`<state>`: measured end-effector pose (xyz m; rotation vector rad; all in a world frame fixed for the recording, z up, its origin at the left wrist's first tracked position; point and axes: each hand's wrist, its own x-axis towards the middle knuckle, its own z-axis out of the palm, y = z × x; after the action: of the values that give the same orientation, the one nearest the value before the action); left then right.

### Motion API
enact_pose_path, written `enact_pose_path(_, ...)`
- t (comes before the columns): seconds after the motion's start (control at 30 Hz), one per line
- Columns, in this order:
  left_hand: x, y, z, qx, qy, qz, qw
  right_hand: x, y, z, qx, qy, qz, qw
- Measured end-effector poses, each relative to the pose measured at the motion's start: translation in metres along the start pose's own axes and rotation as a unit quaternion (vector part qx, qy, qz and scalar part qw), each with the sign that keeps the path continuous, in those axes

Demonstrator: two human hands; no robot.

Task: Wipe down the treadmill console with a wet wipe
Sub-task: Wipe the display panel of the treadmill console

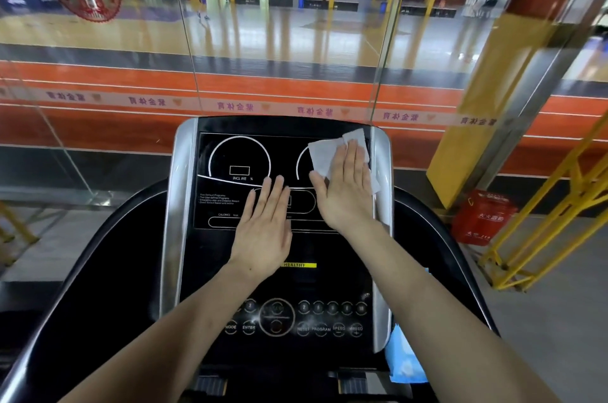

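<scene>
Beyond glass, a gym court; on the console [283,238], the right hand [348,185] presses the wipe [324,152] at two o'clock, fingers together. Left hand [263,228] probably rests flat, fingers together. Overlap strokes, keeping even pressure.

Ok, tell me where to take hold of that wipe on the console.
Pinch the wet wipe at its free left edge, coming from the left: that half lies flat and uncovered on the console, while the right hand presses flat on the rest. The left hand is nearest.
</scene>
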<state>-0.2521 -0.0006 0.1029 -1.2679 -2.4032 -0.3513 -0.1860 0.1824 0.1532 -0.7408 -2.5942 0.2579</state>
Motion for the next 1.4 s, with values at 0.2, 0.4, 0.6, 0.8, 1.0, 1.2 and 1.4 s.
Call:
enact_pose_path(0.2,0.005,-0.017,-0.007,0.006,0.015,0.010,1.000,0.004,-0.002,0.009,-0.006,0.060,0.011,0.998)
enact_pose_path(0.4,-0.005,-0.059,-0.012,0.036,0.013,0.001,0.999,0.009,-0.039,0.021,-0.040,0.052,-0.013,0.998)
enact_pose_path(0.6,-0.024,-0.113,-0.022,0.042,0.026,-0.043,0.998,0.014,-0.101,0.042,-0.057,0.034,-0.079,0.995)
enact_pose_path(0.8,-0.052,-0.153,-0.033,0.029,0.039,-0.076,0.996,0.027,-0.161,0.058,-0.075,0.015,-0.162,0.984)
enact_pose_path(1.0,-0.079,-0.169,-0.036,0.024,0.022,-0.081,0.996,0.032,-0.183,0.063,-0.113,-0.020,-0.239,0.964)
enact_pose_path(1.2,-0.090,-0.164,-0.032,0.008,0.023,-0.089,0.996,-0.024,-0.163,0.074,-0.116,-0.065,-0.314,0.940)
enact_pose_path(1.4,-0.094,-0.138,-0.027,0.006,0.012,-0.073,0.997,-0.073,-0.114,0.074,-0.124,-0.085,-0.313,0.938)
